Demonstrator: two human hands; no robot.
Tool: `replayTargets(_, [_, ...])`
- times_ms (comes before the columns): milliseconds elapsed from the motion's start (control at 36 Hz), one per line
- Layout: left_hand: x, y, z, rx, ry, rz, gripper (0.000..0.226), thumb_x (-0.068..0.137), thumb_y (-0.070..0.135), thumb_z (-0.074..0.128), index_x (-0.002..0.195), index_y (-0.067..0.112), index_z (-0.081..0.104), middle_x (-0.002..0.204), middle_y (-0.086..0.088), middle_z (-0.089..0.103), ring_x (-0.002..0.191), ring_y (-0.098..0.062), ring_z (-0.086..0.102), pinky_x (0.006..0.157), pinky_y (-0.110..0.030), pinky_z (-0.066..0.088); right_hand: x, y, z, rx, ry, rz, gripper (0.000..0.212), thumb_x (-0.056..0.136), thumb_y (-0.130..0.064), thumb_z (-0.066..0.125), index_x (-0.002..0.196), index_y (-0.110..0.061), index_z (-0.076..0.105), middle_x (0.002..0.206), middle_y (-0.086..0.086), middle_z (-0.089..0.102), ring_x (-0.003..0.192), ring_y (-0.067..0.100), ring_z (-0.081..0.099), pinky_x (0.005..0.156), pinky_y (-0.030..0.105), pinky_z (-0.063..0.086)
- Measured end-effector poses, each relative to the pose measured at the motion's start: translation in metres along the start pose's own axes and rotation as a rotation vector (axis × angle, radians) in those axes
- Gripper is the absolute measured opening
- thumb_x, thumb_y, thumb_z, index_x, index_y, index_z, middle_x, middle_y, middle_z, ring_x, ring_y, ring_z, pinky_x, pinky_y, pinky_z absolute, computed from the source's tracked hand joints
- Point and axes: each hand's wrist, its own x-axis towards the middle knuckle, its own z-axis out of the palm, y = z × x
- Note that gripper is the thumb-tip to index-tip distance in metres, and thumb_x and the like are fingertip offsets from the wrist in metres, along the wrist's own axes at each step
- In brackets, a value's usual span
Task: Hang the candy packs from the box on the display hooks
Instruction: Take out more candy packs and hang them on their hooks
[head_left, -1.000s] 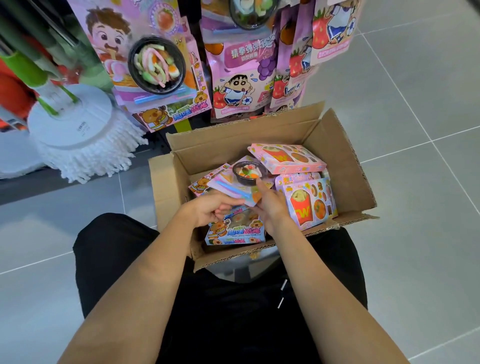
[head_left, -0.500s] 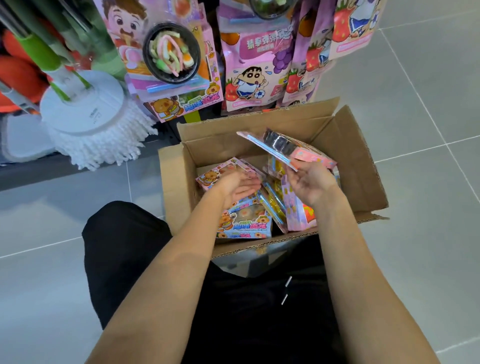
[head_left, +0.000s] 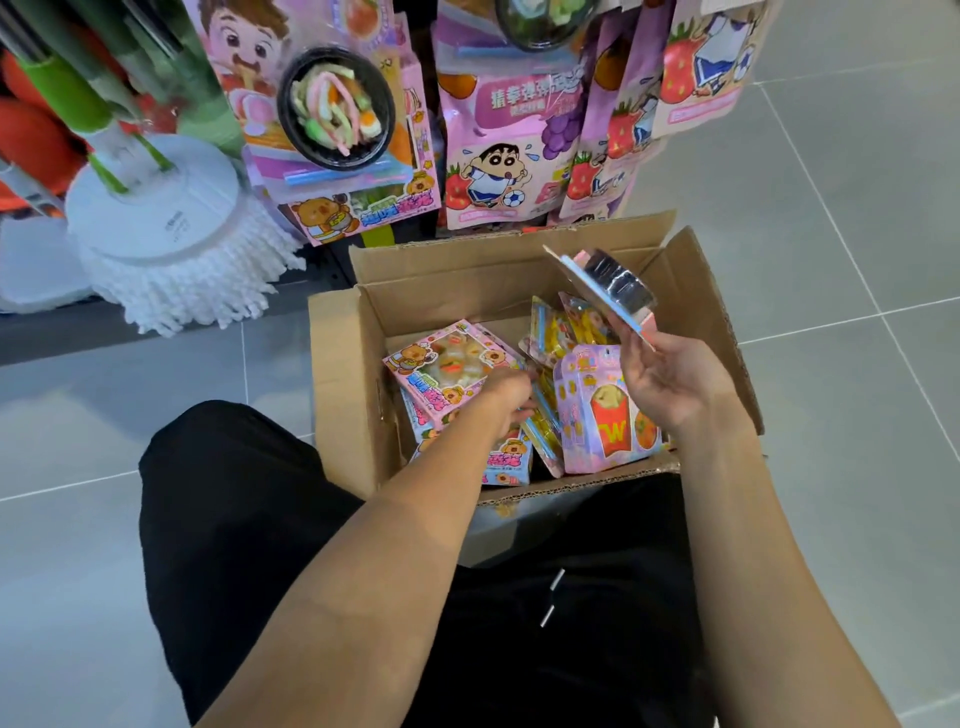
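Bright, even indoor light — soft shadows, motion blur, wide-angle edge distortion

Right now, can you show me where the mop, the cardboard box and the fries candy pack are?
mop (head_left: 156, 208): head view, on its round white top plate.
cardboard box (head_left: 447, 270): head view, on the bare inside of its far wall.
fries candy pack (head_left: 608, 421): head view, on the red fries carton picture.
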Motion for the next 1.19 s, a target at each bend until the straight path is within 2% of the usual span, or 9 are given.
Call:
replayTargets(250, [0.005,-0.007,-0.007,-0.035,0.048,-0.016,0.032,0.104,0.006,0.043,0.13,0.009,0.061,0.142,-0.012,0.054,0.053,-0.005,0.067,0.041,-0.013,0.043,0.0,0.016,-0.012,0.014,-0.025,-0.031,0.067,0.076,0.012,0.064,0.139,-0.003,0.05,0.118,0.023,0.067,0.085,0.024,0.075,0.058,0.025,0.059])
replayTargets(306, [0.002,-0.008,-0.012,-0.048,0.04,-0.032,0.031,0.104,0.007,0.042,0.129,0.006,0.06,0.14,-0.012,0.055,0.053,-0.006,0.067,0.037,-0.013,0.042,-0.006,0.018,-0.012,0.023,-0.009,0.008,0.023,0.092,0.008,0.053,0.103,0.004,0.073,0.114,0.02,0.067,0.086,0.022,0.072,0.057,0.024,0.06])
replayTargets(389, [-0.003,-0.01,-0.018,-0.05,0.006,-0.051,0.026,0.104,0.007,0.045,0.124,0.006,0.061,0.137,-0.016,0.058,0.047,-0.003,0.066,0.036,-0.014,0.044,-0.013,0.022,-0.016,0.021,-0.106,0.057,0.018,0.076,0.015,0.063,0.067,0.007,0.077,0.108,0.019,0.067,0.091,0.022,0.07,0.06,0.024,0.06])
replayTargets(611, [-0.015,-0.018,-0.014,-0.129,0.009,-0.028,0.015,0.098,0.005,0.059,0.11,0.007,0.068,0.114,-0.008,0.07,0.068,-0.011,0.069,0.076,-0.027,0.057,-0.018,0.02,-0.028,0.172,-0.268,0.093,0.045,0.052,0.019,0.076,0.096,0.013,0.074,0.102,0.024,0.072,0.08,0.024,0.075,0.058,0.025,0.06])
replayTargets(694, [-0.014,-0.019,-0.015,-0.192,0.051,-0.021,0.01,0.095,0.004,0.063,0.103,0.005,0.069,0.103,-0.006,0.07,0.068,-0.014,0.068,0.069,-0.026,0.06,-0.017,0.021,-0.035,0.132,-0.31,0.085,0.068,0.043,0.02,0.087,0.109,0.013,0.069,0.098,0.02,0.073,0.079,0.023,0.074,0.058,0.024,0.06])
replayTargets(778, [-0.012,-0.015,-0.01,-0.208,0.117,-0.006,0.004,0.094,0.005,0.065,0.09,0.007,0.066,0.095,-0.01,0.07,0.063,-0.016,0.066,0.053,-0.026,0.058,-0.023,0.022,-0.035,0.026,-0.28,0.045,0.043,0.072,0.009,0.068,0.115,0.01,0.063,0.08,0.013,0.072,0.069,0.016,0.072,0.059,0.02,0.058])
replayTargets(972, [-0.001,-0.006,-0.004,-0.031,0.247,0.043,0.017,0.091,0.012,0.071,0.089,0.007,0.055,0.091,-0.019,0.072,0.058,-0.023,0.068,0.047,-0.032,0.059,-0.029,0.018,-0.043,-0.138,-0.241,-0.006,0.032,0.092,-0.002,0.05,0.082,0.002,0.08,0.093,0.016,0.074,0.075,0.017,0.074,0.057,0.02,0.058])
replayTargets(1111, [-0.004,0.002,-0.037,0.08,0.333,0.104,0.014,0.091,0.005,0.063,0.079,0.002,0.067,0.076,-0.017,0.07,0.047,-0.023,0.059,0.05,-0.033,0.057,-0.03,0.016,-0.044,-0.198,-0.249,-0.033,0.017,0.074,-0.003,0.063,0.081,-0.001,0.079,0.093,0.016,0.073,0.074,0.016,0.073,0.054,0.02,0.057])
replayTargets(1194, [-0.005,0.003,-0.074,0.131,0.374,0.188,0.02,0.084,0.008,0.062,0.065,0.005,0.068,0.055,-0.011,0.062,0.041,-0.019,0.053,0.053,-0.027,0.045,-0.019,0.021,-0.048,-0.278,-0.247,-0.054,0.044,0.06,-0.006,0.084,0.101,0.003,0.07,0.097,0.017,0.074,0.075,0.018,0.074,0.059,0.022,0.059])
